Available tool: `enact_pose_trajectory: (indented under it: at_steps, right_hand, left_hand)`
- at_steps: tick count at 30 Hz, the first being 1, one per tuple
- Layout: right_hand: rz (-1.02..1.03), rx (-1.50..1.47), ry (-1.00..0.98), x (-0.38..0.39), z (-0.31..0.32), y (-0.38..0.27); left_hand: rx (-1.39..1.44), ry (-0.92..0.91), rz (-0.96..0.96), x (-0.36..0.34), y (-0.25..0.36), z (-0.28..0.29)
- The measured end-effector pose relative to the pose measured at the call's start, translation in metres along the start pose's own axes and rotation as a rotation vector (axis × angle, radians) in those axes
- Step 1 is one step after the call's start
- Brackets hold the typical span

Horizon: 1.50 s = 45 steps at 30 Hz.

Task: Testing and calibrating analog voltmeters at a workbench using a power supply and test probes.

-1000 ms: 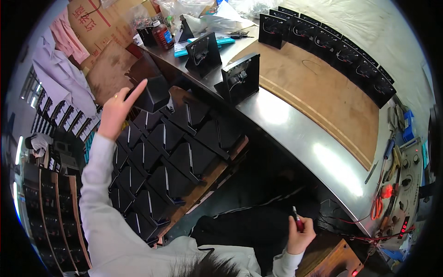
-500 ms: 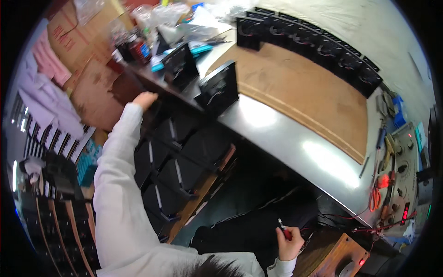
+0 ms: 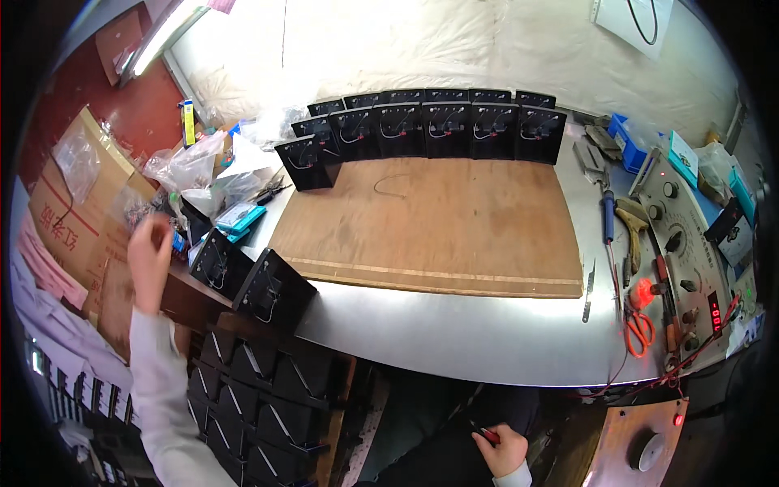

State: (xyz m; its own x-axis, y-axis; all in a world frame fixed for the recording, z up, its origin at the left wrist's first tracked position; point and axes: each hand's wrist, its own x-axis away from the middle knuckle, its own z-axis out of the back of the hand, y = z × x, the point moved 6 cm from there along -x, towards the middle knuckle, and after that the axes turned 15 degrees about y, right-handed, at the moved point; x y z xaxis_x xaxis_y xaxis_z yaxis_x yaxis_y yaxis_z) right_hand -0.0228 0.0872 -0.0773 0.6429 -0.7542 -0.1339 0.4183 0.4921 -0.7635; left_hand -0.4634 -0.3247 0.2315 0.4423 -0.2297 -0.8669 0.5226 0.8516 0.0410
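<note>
Head view, the only one: in the right hand (image 3: 506,452), low over the lap (image 3: 434,450) and below the near edge of the metal surface (image 3: 454,341), a slim red tool (image 3: 490,436). Fingers closed narrowly around its red grip, apparently so as to leave the dark tip clear of the palm and the tool handy without laying it down. Long axis slanted, tip pointing toward upper left, away from the hand. Kind of tip too small to tell.

At far left, left hand (image 3: 151,261) with arm stretched out beyond the surface's left end, in the picture nearest to a bottle (image 3: 178,243). Fingers bent and close together, blurred; cannot tell whether holding anything.

To the right of that hand, at the near left corner of the surface, two upright black units (image 3: 278,294), probably stood near the edge for easy reach. Below, black casings (image 3: 296,375) in slanted rows, packed close, perhaps to save room. Along the far edge of a brown board (image 3: 454,219), more units (image 3: 448,134) upright in two rows, wired faces toward the near side, likely to keep the wiring in sight.

At right, orange scissors (image 3: 640,334) beside an instrument (image 3: 680,243), its panel turned inward, presumably for reading at a glance.
</note>
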Motion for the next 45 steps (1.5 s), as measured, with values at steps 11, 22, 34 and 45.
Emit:
enact_pose_trajectory:
  at_steps: [11,22,34,45]
  right_hand:
    - [0.145,-0.219,-0.016,0.050,0.024,-0.031]
    - [0.092,-0.047,0.063,0.056,0.069,0.024]
    - [-0.011,-0.214,0.336,0.054,0.127,-0.001]
    - [0.227,-0.300,0.365,-0.002,0.096,-0.066]
  left_hand:
    - [-0.278,-0.681,-0.189,-0.063,0.131,-0.281]
    - [0.238,-0.089,-0.714,0.020,0.313,-0.102]
    - [0.792,0.020,-0.467,0.224,0.480,0.007]
    - [1.399,-0.669,0.192,0.192,0.431,-0.072]
